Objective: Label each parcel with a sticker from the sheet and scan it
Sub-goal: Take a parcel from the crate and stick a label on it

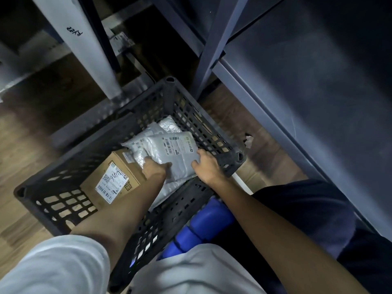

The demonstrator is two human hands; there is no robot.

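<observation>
- A dark slatted plastic crate stands on the wooden floor beside a grey metal shelf rack, and both arms reach down into it.
- The top grey poly-mailer parcel lies flat on other mailers in the crate's far half, its printed shipping label facing up.
- The left hand sits at the parcel's near left edge, fingers curled down onto the plastic; whether they pinch it or only press cannot be told.
- The right hand is at the parcel's near right corner, its fingers bent over the edge and touching it, close to the crate wall.
- A cardboard box with a white label lies in the crate just left of the mailers, next to the left wrist.
- Blue plastic objects show outside the crate's near wall.
</observation>
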